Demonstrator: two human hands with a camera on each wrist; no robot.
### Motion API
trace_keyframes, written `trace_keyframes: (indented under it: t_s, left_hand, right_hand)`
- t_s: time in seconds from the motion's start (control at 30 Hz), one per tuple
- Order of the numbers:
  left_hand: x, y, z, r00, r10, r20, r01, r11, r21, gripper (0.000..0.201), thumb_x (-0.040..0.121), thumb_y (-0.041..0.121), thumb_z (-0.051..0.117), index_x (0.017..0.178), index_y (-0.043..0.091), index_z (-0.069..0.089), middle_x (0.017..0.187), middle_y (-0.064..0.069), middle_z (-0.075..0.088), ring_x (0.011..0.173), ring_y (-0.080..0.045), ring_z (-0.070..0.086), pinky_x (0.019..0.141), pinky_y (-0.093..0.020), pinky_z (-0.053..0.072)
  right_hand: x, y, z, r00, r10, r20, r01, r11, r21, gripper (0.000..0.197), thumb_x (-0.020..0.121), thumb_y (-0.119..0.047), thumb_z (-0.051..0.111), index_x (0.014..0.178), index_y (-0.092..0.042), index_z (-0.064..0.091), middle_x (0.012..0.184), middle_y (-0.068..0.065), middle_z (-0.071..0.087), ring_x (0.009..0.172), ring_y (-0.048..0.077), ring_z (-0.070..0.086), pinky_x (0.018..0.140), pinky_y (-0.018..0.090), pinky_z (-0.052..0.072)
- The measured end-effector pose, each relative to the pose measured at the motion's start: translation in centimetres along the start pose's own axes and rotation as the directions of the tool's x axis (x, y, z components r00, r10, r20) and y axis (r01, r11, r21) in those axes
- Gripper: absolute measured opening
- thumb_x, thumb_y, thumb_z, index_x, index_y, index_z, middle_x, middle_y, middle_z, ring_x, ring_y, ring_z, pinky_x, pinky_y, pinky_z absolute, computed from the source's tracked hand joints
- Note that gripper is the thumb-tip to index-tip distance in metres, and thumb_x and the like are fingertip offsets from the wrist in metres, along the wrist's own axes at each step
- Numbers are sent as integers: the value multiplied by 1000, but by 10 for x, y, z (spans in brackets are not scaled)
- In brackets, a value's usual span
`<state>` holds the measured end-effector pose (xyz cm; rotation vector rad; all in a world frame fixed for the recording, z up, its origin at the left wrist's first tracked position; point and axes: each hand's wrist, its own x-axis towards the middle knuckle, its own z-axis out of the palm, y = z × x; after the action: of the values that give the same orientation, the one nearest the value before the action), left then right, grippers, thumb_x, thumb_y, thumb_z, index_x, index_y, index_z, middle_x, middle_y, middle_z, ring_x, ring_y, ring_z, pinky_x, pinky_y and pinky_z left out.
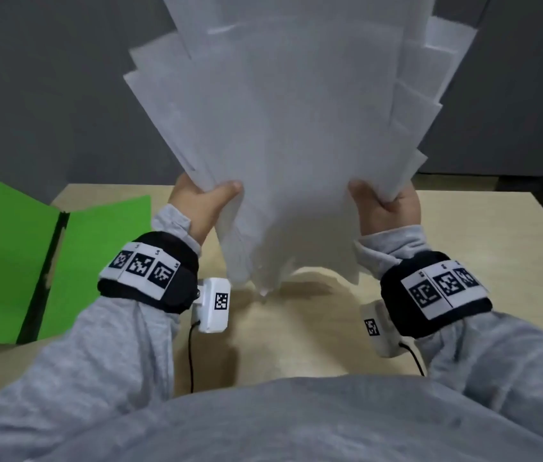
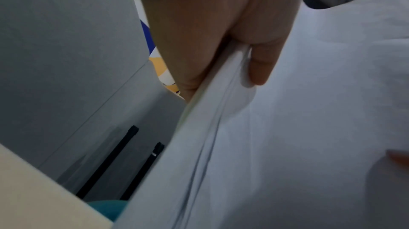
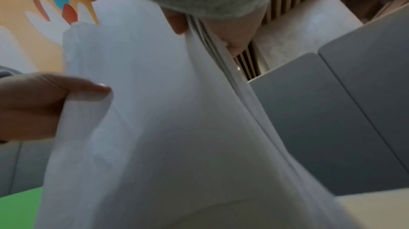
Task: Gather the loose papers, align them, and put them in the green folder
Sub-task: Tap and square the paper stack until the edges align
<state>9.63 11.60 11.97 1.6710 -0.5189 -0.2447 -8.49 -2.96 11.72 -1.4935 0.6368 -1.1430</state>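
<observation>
A fanned stack of white papers (image 1: 283, 138) stands upright above the table, its lower corners uneven and just over the tabletop. My left hand (image 1: 203, 203) grips the stack's left edge, thumb in front, fingers hidden behind. My right hand (image 1: 383, 201) grips the right edge the same way. The left wrist view shows my left hand (image 2: 232, 44) with the papers (image 2: 287, 128) pinched between thumb and palm. In the right wrist view the papers (image 3: 177, 110) fill the middle, with the right hand (image 3: 221, 33) holding their edge. The green folder (image 1: 40, 248) lies open at the left of the table.
The light wooden table (image 1: 463, 261) runs from the folder to the right edge. Grey partition panels (image 1: 30, 78) stand behind it. My grey-sleeved arms and torso fill the foreground. In the left wrist view, black bars (image 2: 106, 163) show below the table's level.
</observation>
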Motion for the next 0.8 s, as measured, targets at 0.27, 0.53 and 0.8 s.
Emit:
trace_keyframes:
  t_s: [0.27,0.53,0.8]
  left_hand:
    - [-12,13,13,982,44,182,-47,999,12,43,52,28,79,93,23,70,93,1,73,91,-18,70,86,-34,56]
    - [-10,23,9,991,121,57,-116,989,-87,30,72,19,77,101,13,69,91,2,73,84,-9,71,78,-22,55]
    - [-12,7,18,985,53,163,-58,998,26,18,75,17,76,84,30,68,76,17,72,74,-1,68,77,-28,53]
  right_hand:
    - [-3,-3,-4,990,4,139,3,999,-48,36,80,-11,69,101,-35,52,89,-13,65,82,6,66,72,19,53]
    - [-1,-9,-10,997,-67,28,63,992,113,32,80,-11,67,104,-29,55,86,-11,64,80,7,64,73,25,53]
    - [1,-6,-1,997,-10,75,8,1000,24,26,84,-3,61,103,-21,60,81,-14,65,77,3,63,71,25,52]
